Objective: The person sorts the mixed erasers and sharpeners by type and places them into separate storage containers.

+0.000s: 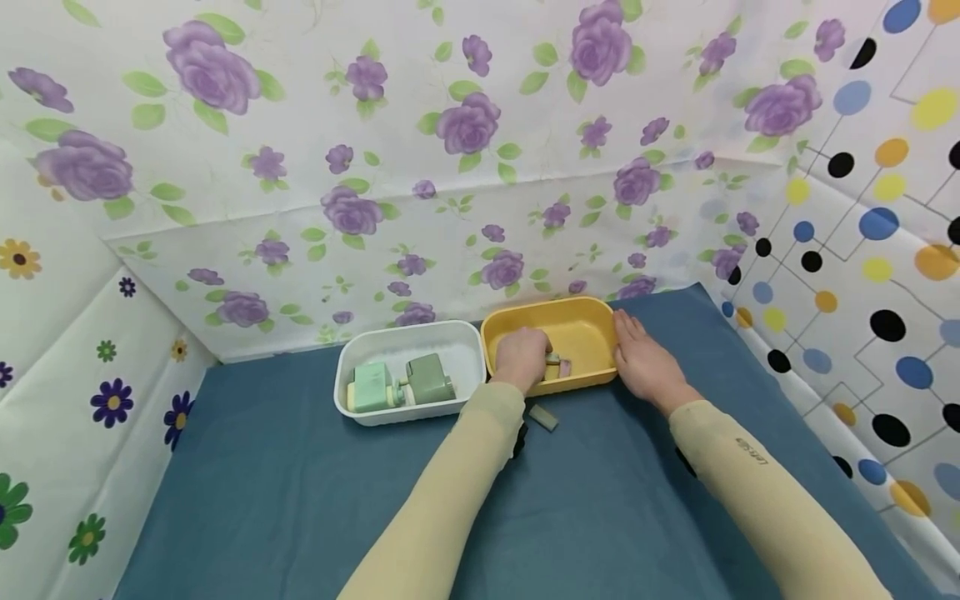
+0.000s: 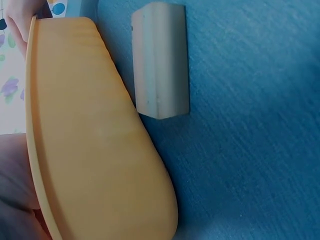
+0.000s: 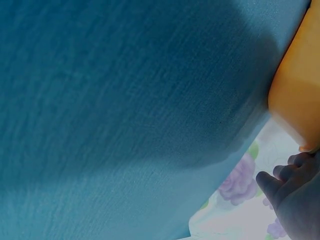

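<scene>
My left hand reaches into a yellow plastic bin, knuckles up and fingers bent down. Its fingertips are hidden, so what they hold cannot be seen. Right beside them in the bin lie a small greenish piece and a pinkish piece. My right hand rests against the bin's right end with its fingers extended. Just in front of the bin, a small grey-green block lies on the cloth; the left wrist view shows this block close up, with pale lengthwise bands.
A white bin stands left of the yellow one. It holds a mint-green block-shaped piece and a darker green one, with cream parts. Blue cloth covers the table. Patterned sheets rise behind and at both sides.
</scene>
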`<state>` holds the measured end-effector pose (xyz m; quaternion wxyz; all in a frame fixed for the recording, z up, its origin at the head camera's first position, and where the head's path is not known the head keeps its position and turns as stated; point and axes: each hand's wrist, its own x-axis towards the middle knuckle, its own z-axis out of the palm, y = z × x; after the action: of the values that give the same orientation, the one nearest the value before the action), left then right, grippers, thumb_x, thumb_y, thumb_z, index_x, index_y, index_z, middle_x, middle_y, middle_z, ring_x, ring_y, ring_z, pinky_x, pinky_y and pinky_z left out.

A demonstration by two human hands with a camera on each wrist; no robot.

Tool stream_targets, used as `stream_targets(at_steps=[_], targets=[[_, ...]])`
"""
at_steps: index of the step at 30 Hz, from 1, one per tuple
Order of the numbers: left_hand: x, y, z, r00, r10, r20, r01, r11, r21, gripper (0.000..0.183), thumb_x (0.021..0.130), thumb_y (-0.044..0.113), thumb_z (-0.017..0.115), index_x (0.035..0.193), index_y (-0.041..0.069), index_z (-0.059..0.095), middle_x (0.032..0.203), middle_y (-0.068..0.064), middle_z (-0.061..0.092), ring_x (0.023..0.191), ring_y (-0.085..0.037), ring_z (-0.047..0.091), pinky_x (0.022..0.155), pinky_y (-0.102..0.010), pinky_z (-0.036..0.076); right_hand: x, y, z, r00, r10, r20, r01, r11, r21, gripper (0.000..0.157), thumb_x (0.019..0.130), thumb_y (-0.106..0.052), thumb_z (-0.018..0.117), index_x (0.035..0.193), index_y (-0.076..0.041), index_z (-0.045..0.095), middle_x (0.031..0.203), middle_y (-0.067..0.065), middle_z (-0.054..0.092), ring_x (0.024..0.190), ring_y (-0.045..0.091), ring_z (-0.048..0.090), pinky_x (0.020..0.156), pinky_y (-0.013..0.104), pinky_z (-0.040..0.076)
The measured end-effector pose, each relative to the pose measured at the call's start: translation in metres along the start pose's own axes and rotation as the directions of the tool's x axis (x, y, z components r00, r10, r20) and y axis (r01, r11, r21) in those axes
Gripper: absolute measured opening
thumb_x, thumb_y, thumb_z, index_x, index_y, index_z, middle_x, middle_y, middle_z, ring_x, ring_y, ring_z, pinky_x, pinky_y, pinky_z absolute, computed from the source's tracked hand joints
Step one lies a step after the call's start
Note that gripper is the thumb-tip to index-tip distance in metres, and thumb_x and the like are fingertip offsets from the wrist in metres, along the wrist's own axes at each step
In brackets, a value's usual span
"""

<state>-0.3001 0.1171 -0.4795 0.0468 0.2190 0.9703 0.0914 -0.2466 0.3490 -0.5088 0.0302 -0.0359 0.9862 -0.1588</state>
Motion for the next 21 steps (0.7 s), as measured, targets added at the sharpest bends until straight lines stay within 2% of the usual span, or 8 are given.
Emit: stream_targets(at_steps=[7,15,18,21], targets=[[0.003,-0.003,0.004,1.0,0.024,-0.01,-0.024,1.0,0.0,0.03,0.103,0.011,0.071,0.124,0.028,0.083,0.124,0.007,0.077,0.111,-0.015,0.072,0.092,-0.036,0.062,0.0,0.0,0.001,1.0,-0.011,0.0,0.011,1.0,-0.016,0.066,0.117,-0.023,0.033,0.17,0.002,0.002,0.177,0.022,0.005,0.162,0.045,0.011,0.13,0.06,0.019],[0.003,-0.007,0.001,0.999,0.035,-0.006,-0.035,0.999,0.009,0.032,0.105,0.011,0.068,0.129,0.028,0.081,0.127,0.006,0.077,0.113,-0.017,0.072,0.093,-0.037,0.062,0.0,-0.001,-0.002,1.0,-0.005,0.019,0.005,1.0,-0.019,0.066,0.117,-0.023,0.032,0.169,0.003,0.001,0.177,0.023,0.005,0.162,0.045,0.009,0.13,0.06,0.018],[0.002,-0.01,0.0,0.999,0.036,-0.004,-0.036,0.999,0.017,0.026,0.108,0.018,0.067,0.127,0.027,0.082,0.123,0.006,0.078,0.106,-0.016,0.073,0.087,-0.037,0.063,0.0,-0.002,-0.002,1.0,0.003,0.025,-0.002,1.0,-0.02,0.066,0.117,-0.023,0.031,0.17,0.003,0.001,0.177,0.023,0.005,0.162,0.045,0.009,0.13,0.06,0.018],[0.001,-0.013,-0.001,0.999,0.049,0.005,-0.049,0.999,0.018,0.022,0.11,0.03,0.065,0.119,0.026,0.084,0.11,0.006,0.079,0.092,-0.015,0.073,0.078,-0.035,0.063,-0.001,-0.003,-0.003,1.0,0.006,0.027,-0.005,1.0,-0.02,0.066,0.117,-0.023,0.031,0.17,0.003,0.001,0.177,0.022,0.005,0.162,0.045,0.009,0.13,0.06,0.018]])
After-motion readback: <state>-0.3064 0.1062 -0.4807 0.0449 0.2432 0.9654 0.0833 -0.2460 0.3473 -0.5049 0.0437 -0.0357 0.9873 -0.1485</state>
